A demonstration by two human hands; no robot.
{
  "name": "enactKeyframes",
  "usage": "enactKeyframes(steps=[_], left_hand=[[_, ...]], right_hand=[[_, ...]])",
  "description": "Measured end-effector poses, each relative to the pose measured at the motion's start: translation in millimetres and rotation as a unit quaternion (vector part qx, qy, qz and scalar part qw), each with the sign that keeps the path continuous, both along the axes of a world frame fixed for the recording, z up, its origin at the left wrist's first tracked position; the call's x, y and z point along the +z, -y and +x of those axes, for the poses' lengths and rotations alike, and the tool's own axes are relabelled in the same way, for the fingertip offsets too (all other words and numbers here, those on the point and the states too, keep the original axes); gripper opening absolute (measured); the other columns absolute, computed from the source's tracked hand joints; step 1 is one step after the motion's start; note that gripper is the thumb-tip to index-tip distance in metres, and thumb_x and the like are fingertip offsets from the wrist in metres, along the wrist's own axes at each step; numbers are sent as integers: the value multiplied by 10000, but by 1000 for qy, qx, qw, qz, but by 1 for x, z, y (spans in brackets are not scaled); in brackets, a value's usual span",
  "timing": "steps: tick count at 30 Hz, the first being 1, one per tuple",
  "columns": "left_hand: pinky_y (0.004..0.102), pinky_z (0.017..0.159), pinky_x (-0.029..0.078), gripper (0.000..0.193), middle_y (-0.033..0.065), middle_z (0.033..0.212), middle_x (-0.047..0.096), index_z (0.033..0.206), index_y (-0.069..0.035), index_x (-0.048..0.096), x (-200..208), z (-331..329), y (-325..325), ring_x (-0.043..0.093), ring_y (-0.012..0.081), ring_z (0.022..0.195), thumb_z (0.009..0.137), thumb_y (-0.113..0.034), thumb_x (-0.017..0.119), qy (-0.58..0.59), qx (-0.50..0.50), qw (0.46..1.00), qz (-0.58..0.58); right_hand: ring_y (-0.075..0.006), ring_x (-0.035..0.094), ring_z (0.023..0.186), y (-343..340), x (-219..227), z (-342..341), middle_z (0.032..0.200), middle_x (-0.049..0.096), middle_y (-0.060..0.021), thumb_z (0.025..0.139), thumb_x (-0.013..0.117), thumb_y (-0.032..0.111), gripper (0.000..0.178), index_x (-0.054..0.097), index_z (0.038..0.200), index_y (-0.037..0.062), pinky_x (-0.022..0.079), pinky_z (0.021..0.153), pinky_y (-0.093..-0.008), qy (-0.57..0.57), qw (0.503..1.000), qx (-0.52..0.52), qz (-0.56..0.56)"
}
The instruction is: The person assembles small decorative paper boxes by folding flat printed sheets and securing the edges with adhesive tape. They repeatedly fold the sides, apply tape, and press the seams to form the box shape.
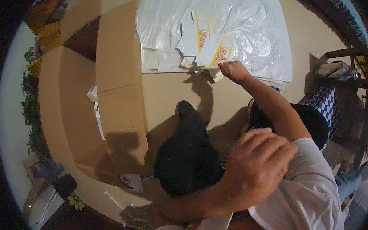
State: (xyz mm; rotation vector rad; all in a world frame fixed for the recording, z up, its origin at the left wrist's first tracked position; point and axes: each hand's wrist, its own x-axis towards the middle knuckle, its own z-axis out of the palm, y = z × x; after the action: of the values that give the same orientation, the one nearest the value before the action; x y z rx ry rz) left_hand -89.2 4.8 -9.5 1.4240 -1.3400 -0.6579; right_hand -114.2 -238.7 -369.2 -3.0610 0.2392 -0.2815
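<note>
My right hand [234,71] reaches forward with its fingers closed on the near end of a flat white carton piece [223,49] that has yellow lines and a food picture. Beside it, to the left, lie more flat carton blanks [190,41] of the same print, with folded flaps at their near edge. They rest on a wide white stack [268,38] under clear plastic film. My left hand [258,165] is close to my chest, its fingers curled in. Whatever it may hold is hidden by the back of the hand.
A large open cardboard box [121,89] stands at the left, with white cartons [93,94] inside. My dark-clad knee [188,152] is in the middle. To the right are a blue-and-white checked cloth [325,104] and a bag [335,73] by a wooden frame.
</note>
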Motion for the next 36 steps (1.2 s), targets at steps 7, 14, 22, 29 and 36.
enactKeyframes(steps=[7, 14, 22, 29, 36], left_hand=[[303, 926, 448, 214, 68, 1020, 643, 1125, 2, 585, 4, 9, 13, 596, 138, 989, 940, -88, 527, -277, 69, 958, 18], [297, 886, 471, 229, 94, 1033, 630, 1125, -5, 569, -25, 6, 34, 610, 170, 943, 907, -57, 519, -488, 84, 869, 11], [314, 861, 465, 423, 122, 1155, 580, 1223, -32, 506, -46, 45, 87, 589, 204, 1013, 834, -138, 636, -289, 163, 939, 91], [387, 1002, 374, 826, 162, 1349, 447, 1439, -34, 279, -79, 80, 143, 451, 254, 1230, 794, -272, 737, -175, 243, 953, 51], [356, 1007, 372, 968, 108, 1437, 339, 1489, -77, 112, -16, 74, 122, 391, 203, 1268, 821, -369, 749, -377, -56, 918, -110]], right_hand=[[-323, 643, 656, 34, 184, 37, 719, 635, -93, 849, 569, 217, 110, 537, 865, 113, 499, 532, -449, 137, 977, -157, 39], [-334, 659, 752, 39, 253, 5, 838, 678, -116, 875, 571, 275, 164, 587, 941, 125, 501, 647, -460, 165, 933, -300, 109], [-239, 662, 744, 42, 286, -10, 806, 666, -134, 924, 566, 271, 220, 581, 972, 57, 527, 595, -368, 332, 833, -266, 355], [-113, 609, 734, 17, 318, -16, 847, 613, -66, 962, 556, 219, 219, 571, 968, 0, 553, 584, -281, 442, 707, -195, 516], [-241, 685, 834, -53, 359, -26, 995, 689, -86, 802, 685, 70, 186, 638, 981, 89, 545, 679, -340, 363, 887, -127, 257]])
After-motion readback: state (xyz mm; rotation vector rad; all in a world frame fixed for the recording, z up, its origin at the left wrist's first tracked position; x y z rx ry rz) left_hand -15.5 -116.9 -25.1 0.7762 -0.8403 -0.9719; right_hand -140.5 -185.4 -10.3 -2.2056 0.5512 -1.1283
